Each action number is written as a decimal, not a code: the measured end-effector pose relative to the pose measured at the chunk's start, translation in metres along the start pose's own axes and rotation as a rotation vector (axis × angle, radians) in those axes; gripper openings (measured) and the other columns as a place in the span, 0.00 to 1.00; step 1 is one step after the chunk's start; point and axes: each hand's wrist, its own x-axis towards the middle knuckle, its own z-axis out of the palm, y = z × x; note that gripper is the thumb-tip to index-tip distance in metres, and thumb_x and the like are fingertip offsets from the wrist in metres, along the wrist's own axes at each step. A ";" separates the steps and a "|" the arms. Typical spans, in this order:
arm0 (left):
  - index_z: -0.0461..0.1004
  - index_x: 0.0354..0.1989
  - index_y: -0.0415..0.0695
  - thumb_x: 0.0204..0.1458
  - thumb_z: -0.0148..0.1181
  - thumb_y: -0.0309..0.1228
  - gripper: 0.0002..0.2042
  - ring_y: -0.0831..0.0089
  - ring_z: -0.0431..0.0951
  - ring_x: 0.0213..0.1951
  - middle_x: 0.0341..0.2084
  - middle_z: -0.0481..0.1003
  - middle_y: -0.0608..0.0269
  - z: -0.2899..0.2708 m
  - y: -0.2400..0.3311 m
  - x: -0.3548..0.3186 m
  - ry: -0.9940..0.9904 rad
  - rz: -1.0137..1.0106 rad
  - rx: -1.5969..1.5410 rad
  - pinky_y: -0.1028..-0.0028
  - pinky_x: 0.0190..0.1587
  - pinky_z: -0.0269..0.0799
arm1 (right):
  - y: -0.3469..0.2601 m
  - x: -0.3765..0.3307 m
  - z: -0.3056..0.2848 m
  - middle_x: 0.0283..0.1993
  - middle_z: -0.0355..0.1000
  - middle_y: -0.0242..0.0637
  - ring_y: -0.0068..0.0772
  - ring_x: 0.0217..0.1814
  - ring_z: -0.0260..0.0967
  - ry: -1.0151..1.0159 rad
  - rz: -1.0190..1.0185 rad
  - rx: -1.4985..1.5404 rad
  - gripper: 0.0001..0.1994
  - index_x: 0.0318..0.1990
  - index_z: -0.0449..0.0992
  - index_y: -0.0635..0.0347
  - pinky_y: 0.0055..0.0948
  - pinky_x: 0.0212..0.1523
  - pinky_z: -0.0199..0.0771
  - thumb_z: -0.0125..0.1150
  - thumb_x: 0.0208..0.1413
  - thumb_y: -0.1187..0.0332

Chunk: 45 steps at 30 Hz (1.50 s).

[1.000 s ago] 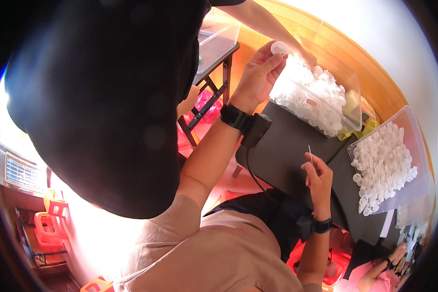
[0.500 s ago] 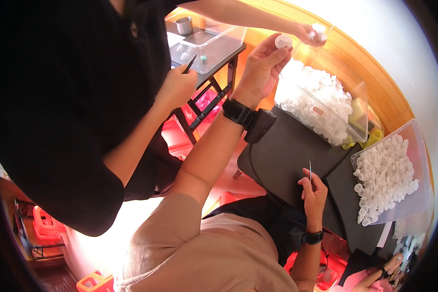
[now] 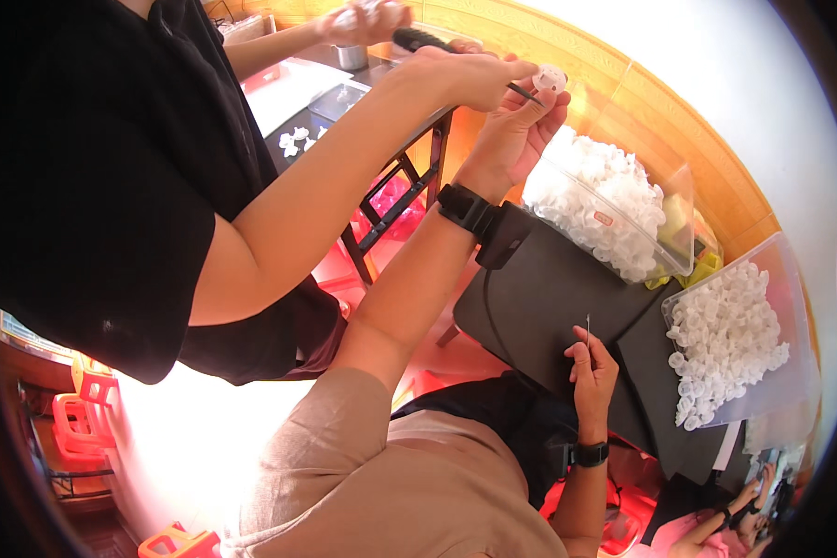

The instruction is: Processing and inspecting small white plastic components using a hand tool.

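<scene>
Raised toward the back, my left hand (image 3: 516, 126) pinches a small round white plastic part (image 3: 550, 78) between thumb and fingers. A co-worker's hand (image 3: 474, 79) holds a dark pointed tool (image 3: 524, 93), its tip close to that part; I cannot tell whether it touches. The co-worker's other hand (image 3: 372, 20) carries several white pieces. Low in front of my body, over the black table (image 3: 549, 307), my right hand (image 3: 593, 372) is closed around a thin metal pointed tool (image 3: 588, 327) that stands upright, its lower end hidden by the fingers.
A clear bin (image 3: 614, 200) heaped with white plastic parts stands at the back; a second tilted clear bin (image 3: 730, 335) lies to the right. Yellow bags (image 3: 702, 251) sit between them. At the back left, another table bears a metal cup (image 3: 351, 58) and loose white parts (image 3: 298, 141).
The co-worker has swung the dark tool across to the part in my left hand and drawn the other hand back left with the white pieces. My hands have barely moved.
</scene>
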 end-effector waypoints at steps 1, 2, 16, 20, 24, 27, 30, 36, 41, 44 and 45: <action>0.68 0.51 0.42 0.55 0.59 0.26 0.15 0.77 0.76 0.45 0.48 0.73 0.62 -0.001 0.002 0.000 0.015 0.016 -0.001 0.81 0.48 0.76 | 0.000 0.000 0.000 0.27 0.72 0.30 0.11 0.18 0.58 -0.002 -0.005 -0.003 0.12 0.48 0.77 0.62 0.15 0.19 0.57 0.54 0.60 0.68; 0.68 0.51 0.42 0.55 0.59 0.26 0.15 0.77 0.76 0.45 0.48 0.73 0.62 0.000 0.005 0.000 0.011 0.021 -0.001 0.81 0.48 0.76 | 0.001 -0.001 0.000 0.27 0.72 0.30 0.12 0.18 0.58 -0.001 -0.014 -0.038 0.12 0.48 0.77 0.62 0.15 0.19 0.57 0.55 0.60 0.68; 0.62 0.57 0.50 0.54 0.61 0.28 0.22 0.73 0.73 0.50 0.53 0.69 0.62 0.006 0.050 0.006 -0.042 0.076 -0.038 0.79 0.50 0.75 | 0.000 -0.005 0.002 0.27 0.72 0.30 0.12 0.18 0.58 0.021 -0.061 -0.079 0.12 0.47 0.77 0.62 0.16 0.18 0.57 0.55 0.59 0.68; 0.61 0.57 0.47 0.55 0.60 0.29 0.22 0.70 0.71 0.52 0.54 0.68 0.61 0.018 0.073 0.012 -0.047 0.194 0.003 0.78 0.51 0.74 | 0.002 -0.006 0.001 0.27 0.72 0.30 0.12 0.18 0.58 0.027 -0.042 -0.054 0.11 0.47 0.77 0.63 0.15 0.18 0.57 0.55 0.59 0.70; 0.58 0.60 0.44 0.57 0.58 0.32 0.24 0.68 0.67 0.58 0.59 0.64 0.59 0.025 0.090 0.007 -0.068 0.274 0.085 0.76 0.54 0.72 | 0.000 -0.006 0.002 0.27 0.72 0.30 0.11 0.18 0.58 0.026 -0.042 -0.080 0.11 0.47 0.77 0.63 0.15 0.18 0.57 0.55 0.58 0.71; 0.52 0.65 0.44 0.60 0.53 0.34 0.26 0.66 0.67 0.58 0.61 0.60 0.57 0.026 0.069 -0.006 -0.084 0.174 0.021 0.73 0.55 0.70 | -0.002 -0.006 0.001 0.26 0.71 0.28 0.11 0.18 0.58 0.023 -0.038 -0.103 0.11 0.47 0.77 0.64 0.15 0.18 0.57 0.56 0.58 0.71; 0.57 0.62 0.43 0.58 0.55 0.26 0.24 0.69 0.72 0.51 0.55 0.67 0.58 0.030 0.025 -0.031 -0.067 -0.030 -0.025 0.74 0.53 0.72 | 0.002 -0.005 0.000 0.27 0.71 0.28 0.11 0.18 0.57 0.045 -0.022 -0.071 0.12 0.48 0.76 0.63 0.15 0.18 0.57 0.55 0.58 0.72; 0.71 0.50 0.42 0.57 0.58 0.30 0.14 0.79 0.77 0.36 0.37 0.77 0.63 0.049 -0.077 -0.101 -0.026 -0.560 0.084 0.79 0.41 0.75 | 0.006 -0.005 -0.011 0.28 0.70 0.28 0.12 0.19 0.56 0.099 -0.014 -0.006 0.12 0.49 0.75 0.63 0.15 0.19 0.56 0.51 0.61 0.71; 0.74 0.43 0.40 0.57 0.58 0.34 0.11 0.82 0.75 0.31 0.31 0.77 0.66 0.039 -0.123 -0.144 -0.244 -0.817 0.276 0.82 0.36 0.73 | 0.009 0.001 -0.047 0.28 0.70 0.29 0.13 0.21 0.56 0.244 -0.094 -0.165 0.14 0.49 0.75 0.64 0.15 0.21 0.55 0.47 0.63 0.68; 0.74 0.41 0.41 0.57 0.58 0.36 0.11 0.82 0.75 0.30 0.30 0.77 0.66 0.033 -0.132 -0.159 -0.256 -0.934 0.336 0.83 0.35 0.72 | 0.019 0.000 -0.063 0.28 0.69 0.29 0.14 0.21 0.55 0.277 -0.087 -0.198 0.14 0.49 0.75 0.65 0.16 0.22 0.55 0.46 0.64 0.67; 0.74 0.41 0.41 0.57 0.58 0.36 0.11 0.82 0.75 0.30 0.30 0.77 0.66 0.031 -0.133 -0.160 -0.253 -0.931 0.344 0.83 0.35 0.72 | 0.024 -0.001 -0.066 0.28 0.69 0.30 0.14 0.21 0.56 0.279 -0.081 -0.233 0.14 0.49 0.74 0.65 0.17 0.21 0.55 0.46 0.63 0.67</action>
